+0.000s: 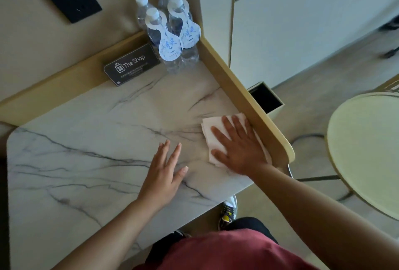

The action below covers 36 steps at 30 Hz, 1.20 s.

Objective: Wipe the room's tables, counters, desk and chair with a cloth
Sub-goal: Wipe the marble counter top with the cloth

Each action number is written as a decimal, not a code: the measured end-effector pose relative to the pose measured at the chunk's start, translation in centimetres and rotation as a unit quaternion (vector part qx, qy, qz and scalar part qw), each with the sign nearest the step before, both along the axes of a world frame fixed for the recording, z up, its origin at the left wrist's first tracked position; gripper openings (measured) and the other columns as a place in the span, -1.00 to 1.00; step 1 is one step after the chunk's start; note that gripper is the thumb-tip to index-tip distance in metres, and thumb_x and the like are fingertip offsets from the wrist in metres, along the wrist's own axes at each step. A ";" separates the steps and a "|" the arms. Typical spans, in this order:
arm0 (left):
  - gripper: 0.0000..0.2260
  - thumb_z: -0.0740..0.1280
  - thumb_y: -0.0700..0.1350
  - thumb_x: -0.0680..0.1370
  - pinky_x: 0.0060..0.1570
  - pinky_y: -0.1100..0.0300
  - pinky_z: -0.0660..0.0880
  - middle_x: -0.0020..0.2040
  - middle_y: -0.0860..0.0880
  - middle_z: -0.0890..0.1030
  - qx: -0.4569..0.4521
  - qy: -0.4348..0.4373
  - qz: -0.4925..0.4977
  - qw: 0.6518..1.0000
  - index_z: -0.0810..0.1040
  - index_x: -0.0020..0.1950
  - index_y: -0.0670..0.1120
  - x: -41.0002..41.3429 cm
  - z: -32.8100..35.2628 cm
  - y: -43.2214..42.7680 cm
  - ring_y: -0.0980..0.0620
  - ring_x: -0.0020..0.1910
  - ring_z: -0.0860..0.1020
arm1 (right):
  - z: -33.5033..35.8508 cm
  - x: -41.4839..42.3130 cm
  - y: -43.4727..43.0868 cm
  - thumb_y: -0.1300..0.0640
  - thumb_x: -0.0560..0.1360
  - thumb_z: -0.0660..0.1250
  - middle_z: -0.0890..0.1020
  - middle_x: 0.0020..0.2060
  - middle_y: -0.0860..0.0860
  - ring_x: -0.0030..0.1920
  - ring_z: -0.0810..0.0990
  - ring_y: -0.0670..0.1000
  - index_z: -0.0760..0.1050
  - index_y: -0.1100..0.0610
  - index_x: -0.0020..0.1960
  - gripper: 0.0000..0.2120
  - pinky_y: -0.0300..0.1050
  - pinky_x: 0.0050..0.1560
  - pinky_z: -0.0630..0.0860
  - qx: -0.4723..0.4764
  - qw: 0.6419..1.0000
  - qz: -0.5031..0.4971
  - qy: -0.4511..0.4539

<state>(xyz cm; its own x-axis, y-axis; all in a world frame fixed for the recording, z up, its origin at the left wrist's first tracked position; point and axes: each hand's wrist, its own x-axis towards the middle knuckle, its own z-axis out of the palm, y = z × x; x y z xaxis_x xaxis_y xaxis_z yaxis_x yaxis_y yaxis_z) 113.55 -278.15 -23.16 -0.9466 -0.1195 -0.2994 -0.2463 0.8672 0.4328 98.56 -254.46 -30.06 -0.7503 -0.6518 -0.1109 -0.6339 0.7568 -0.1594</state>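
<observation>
So right now the cloth (218,138) is flat on the marble counter (86,161), tucked against the raised wooden edge (241,95) on the right side. The right hand (237,149) presses down on it with fingers spread and straight. The left hand (165,172) is also spread flat, resting on the bare marble just beside, holding nothing.

Progress-wise I'd guess this is early going: only this one surface is being worked. The back corner with the four water bottles (170,30) and the black sign (131,64) looks untouched, though honestly I can't tell wiped marble from unwiped in this light. The round table (362,151) off to the right looks like it's yet to come, plus whatever desk and chair are out of view.
</observation>
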 end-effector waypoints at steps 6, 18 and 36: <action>-0.34 -0.03 0.35 0.58 0.56 0.12 -0.13 0.67 0.07 -0.20 0.008 0.011 -0.021 1.000 -0.11 0.64 0.21 1.6 0.0 1.8 0.11 0.61 -0.29 | 0.1 4.5 3.8 -0.46 0.59 -0.16 -0.16 0.66 0.02 0.63 -0.28 0.14 -0.18 -0.22 0.65 -0.29 0.30 0.58 -0.16 0.017 0.999 -0.029 -0.019; -0.34 -0.07 0.36 0.59 0.58 0.08 -0.13 0.66 0.03 -0.23 -0.002 0.034 -0.017 0.999 -0.18 0.63 0.19 7.1 -0.1 -2.4 0.09 0.61 -0.30 | 1.4 13.4 -2.2 -0.47 0.57 -0.09 -0.10 0.65 0.12 0.62 -0.20 0.31 -0.09 -0.12 0.67 -0.22 0.48 0.52 -0.16 0.048 0.991 0.119 -0.030; -0.37 0.08 0.29 0.64 0.56 0.10 -0.06 0.68 -0.04 -0.05 0.071 0.096 0.299 0.947 -0.01 0.65 0.13 31.6 -0.3 -21.2 0.06 0.63 -0.18 | 1.5 32.4 -29.9 -0.53 0.51 -0.20 -0.27 0.62 0.13 0.60 -0.33 0.31 -0.39 -0.12 0.62 -0.14 0.51 0.46 -0.29 0.105 0.908 0.406 -0.024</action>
<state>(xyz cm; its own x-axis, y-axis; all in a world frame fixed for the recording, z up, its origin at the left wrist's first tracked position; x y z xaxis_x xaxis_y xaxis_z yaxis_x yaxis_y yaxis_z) 145.15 -299.31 -23.46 -0.7616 -0.6223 -0.1811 -0.5791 0.5280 0.6211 130.95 -284.39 -28.52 -0.0235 -0.9483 -0.3165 -0.9922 0.0608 -0.1085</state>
